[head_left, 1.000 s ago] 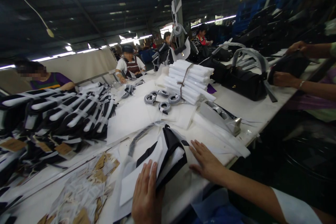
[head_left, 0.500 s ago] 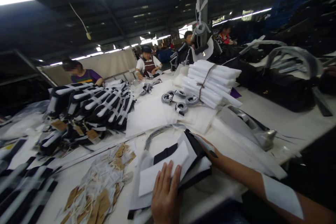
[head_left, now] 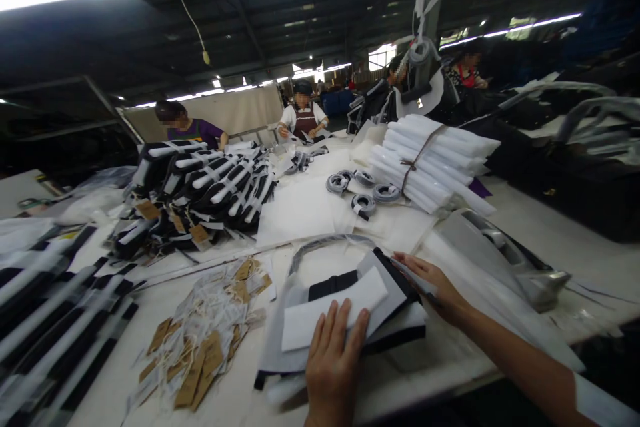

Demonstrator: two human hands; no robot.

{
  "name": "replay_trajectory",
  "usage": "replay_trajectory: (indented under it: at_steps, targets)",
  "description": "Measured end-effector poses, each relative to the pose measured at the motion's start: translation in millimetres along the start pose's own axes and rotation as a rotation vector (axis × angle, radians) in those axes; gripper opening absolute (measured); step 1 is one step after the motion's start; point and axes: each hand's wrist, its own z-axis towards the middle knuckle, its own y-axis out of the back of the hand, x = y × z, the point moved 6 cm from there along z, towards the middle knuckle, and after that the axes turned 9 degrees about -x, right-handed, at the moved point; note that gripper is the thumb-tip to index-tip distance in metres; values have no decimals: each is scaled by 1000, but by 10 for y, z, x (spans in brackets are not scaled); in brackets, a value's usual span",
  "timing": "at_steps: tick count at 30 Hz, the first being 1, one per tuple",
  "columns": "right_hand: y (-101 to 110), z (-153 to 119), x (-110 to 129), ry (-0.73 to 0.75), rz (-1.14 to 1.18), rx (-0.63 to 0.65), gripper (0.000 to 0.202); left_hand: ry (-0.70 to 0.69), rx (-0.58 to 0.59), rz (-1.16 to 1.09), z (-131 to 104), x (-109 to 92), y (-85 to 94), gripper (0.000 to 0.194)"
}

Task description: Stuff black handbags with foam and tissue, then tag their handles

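Observation:
A black handbag [head_left: 370, 345] lies on the table before me, its handle [head_left: 313, 243] wrapped in clear film and arched away from me. A folded white foam sheet [head_left: 305, 323] rests on its front, over a grey sheet and a black strap. My left hand [head_left: 335, 360] lies on the foam with fingers outstretched, pressing it flat. At the bag's right side, my right hand [head_left: 440, 287] has its fingers along a pale grey strip [head_left: 415, 275], which it seems to grip; its thumb is partly hidden.
Brown and white hang tags [head_left: 200, 360] lie in a heap at left. Behind are stacked black wrapped pieces [head_left: 200, 180], several strap coils [head_left: 363, 205] and a tied bundle of white foam [head_left: 425, 160]. A filmed grey item [head_left: 490, 247] sits right. Co-workers sit across the table.
The view has swung left, so things appear further right. My right hand shows more clearly beside the bag, with the pale strip at its fingers. My left hand stays on the foam.

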Motion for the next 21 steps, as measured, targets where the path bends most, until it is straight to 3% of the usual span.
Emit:
replay_trajectory:
  at_steps: [2, 4, 6, 8, 10, 12, 14, 17, 21]
  targets:
    - [75, -113, 24, -118, 68, 75, 69, -17, -8, 13, 0, -90, -60, 54]
    - [162, -183, 114, -130, -23, 127, 71, -25, -30, 24, -12, -219, -138, 51]
    - [244, -153, 277, 9, -286, 105, 66, -13, -85, 26, -37, -358, -205, 47]
    - [228, -63, 509, 278, -641, 47, 55, 3, -162, 22, -69, -476, -240, 44]
    - [43, 42, 670, 488, -947, 77, 43, 5, -187, 26, -97, -550, -265, 43]
    - [-242, 171, 697, 535, -1140, 199, 35, -19, -153, 40, -111, -587, -286, 44]
    - [-532, 314, 645, 476, -1246, 291, 26, -39, -130, 52, -120, -596, -286, 44]
    - [-880, 511, 513, 354, -1390, 310, 27, -11, -157, 58, -141, -586, -280, 45]
    - [-1048, 664, 349, 206, -1491, 307, 34, 14, -165, 53, -179, -607, -335, 45]
